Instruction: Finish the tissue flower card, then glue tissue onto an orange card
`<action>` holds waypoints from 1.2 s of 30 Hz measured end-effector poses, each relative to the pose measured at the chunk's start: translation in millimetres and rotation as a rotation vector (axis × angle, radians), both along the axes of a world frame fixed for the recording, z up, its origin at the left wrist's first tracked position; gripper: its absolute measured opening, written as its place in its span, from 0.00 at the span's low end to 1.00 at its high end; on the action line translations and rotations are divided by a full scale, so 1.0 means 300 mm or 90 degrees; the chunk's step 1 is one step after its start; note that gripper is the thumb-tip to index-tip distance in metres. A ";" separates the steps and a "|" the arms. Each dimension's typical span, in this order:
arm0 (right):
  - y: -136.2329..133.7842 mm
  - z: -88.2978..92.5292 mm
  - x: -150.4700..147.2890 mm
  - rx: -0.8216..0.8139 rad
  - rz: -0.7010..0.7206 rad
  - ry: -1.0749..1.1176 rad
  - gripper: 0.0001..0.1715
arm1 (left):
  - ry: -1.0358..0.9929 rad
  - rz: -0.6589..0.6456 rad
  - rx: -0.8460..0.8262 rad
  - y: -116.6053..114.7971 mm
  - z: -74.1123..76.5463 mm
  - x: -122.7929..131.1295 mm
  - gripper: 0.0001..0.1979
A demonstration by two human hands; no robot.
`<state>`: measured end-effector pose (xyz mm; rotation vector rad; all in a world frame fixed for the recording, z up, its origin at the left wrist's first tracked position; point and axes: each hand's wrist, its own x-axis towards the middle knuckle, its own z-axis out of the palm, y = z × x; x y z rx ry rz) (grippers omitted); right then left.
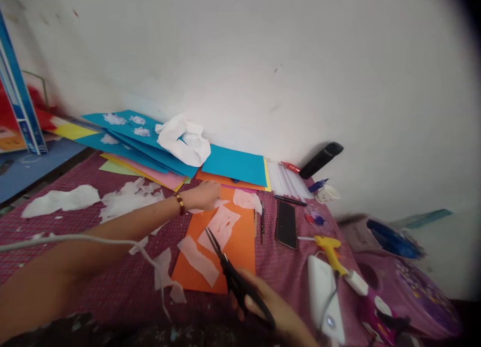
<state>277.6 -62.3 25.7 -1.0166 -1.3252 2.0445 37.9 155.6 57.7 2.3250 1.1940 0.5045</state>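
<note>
My right hand [259, 297] grips a pair of black-handled scissors [235, 282]. Their narrow blades point up and left over an orange sheet [240, 257], nearly together. Farther back, my left hand [205, 196], with a beaded bracelet [180, 204] at the wrist, is closed at the sheet's upper left edge. A small white scrap [221, 203] shows beside its fingers; whether they hold it is hidden. On the orange sheet lie a white piece with small holes [224, 224], a plain white strip [198, 261] and another white piece [247, 200] near the top.
Blue sheets [146, 146] with white tufts and a crumpled white paper [184, 141] lie by the wall. Torn white scraps [130, 199] spread left. Rightward are a phone [286, 224], a yellow glue gun [329, 249] and a white power strip [325, 297]. A white cable [93, 241] crosses my left forearm.
</note>
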 end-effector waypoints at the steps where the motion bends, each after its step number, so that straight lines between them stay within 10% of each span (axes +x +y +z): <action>1: 0.003 -0.001 0.005 0.008 -0.011 -0.001 0.49 | -0.022 0.032 0.016 -0.014 0.026 -0.023 0.11; 4: 0.021 0.004 0.011 0.048 -0.011 -0.003 0.50 | -0.183 0.200 0.027 -0.093 0.100 -0.118 0.08; 7: 0.050 0.025 -0.011 0.085 0.023 -0.004 0.50 | -0.743 0.435 -0.178 -0.224 0.116 -0.199 0.09; 14: 0.081 0.069 -0.118 0.097 0.140 -0.029 0.51 | -1.142 0.543 -0.403 -0.515 0.006 -0.213 0.09; 20: 0.086 0.082 -0.125 0.107 0.211 -0.055 0.54 | -1.222 0.659 -0.319 -0.580 0.012 -0.196 0.12; 36: 0.102 0.049 -0.221 0.093 0.196 -0.097 0.44 | -1.252 0.645 -0.289 -0.590 -0.033 -0.183 0.16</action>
